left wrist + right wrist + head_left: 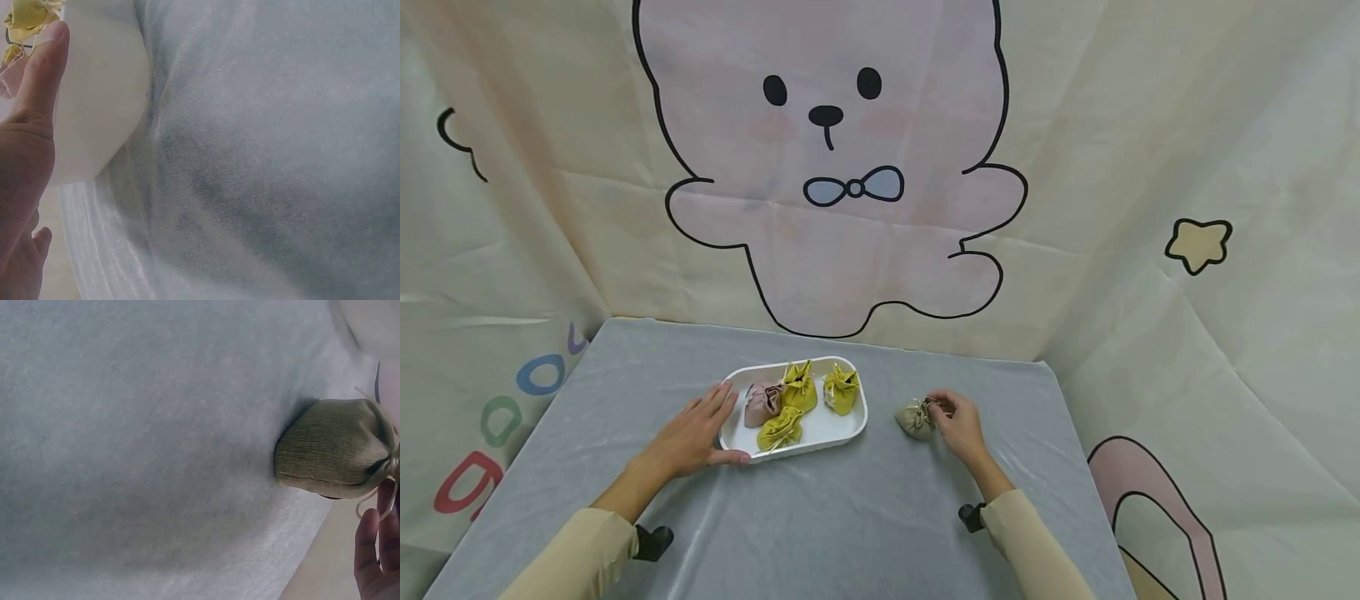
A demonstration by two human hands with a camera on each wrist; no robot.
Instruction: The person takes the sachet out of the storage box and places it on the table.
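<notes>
In the head view a white tray (829, 427) holds several small drawstring pouches. Three are yellow: one at the back (800, 387), one at the front (780, 429) and one near the right end (841, 390). A dusty-pink pouch (763, 405) leans beside the left two. My left hand (696, 433) rests against the tray's left end, fingers straight and thumb along the front edge. To the right of the tray, my right hand (957, 423) pinches the gathered neck of an olive-beige pouch (331, 449). That pouch looks full, with a pale cord at its neck; its underside is hidden.
A grey-blue cloth (850, 525) covers the table. Printed fabric with a cartoon bear (850, 267) hangs behind it, and more fabric stands at both sides. Dark wrist mounts (653, 543) show at both sleeves.
</notes>
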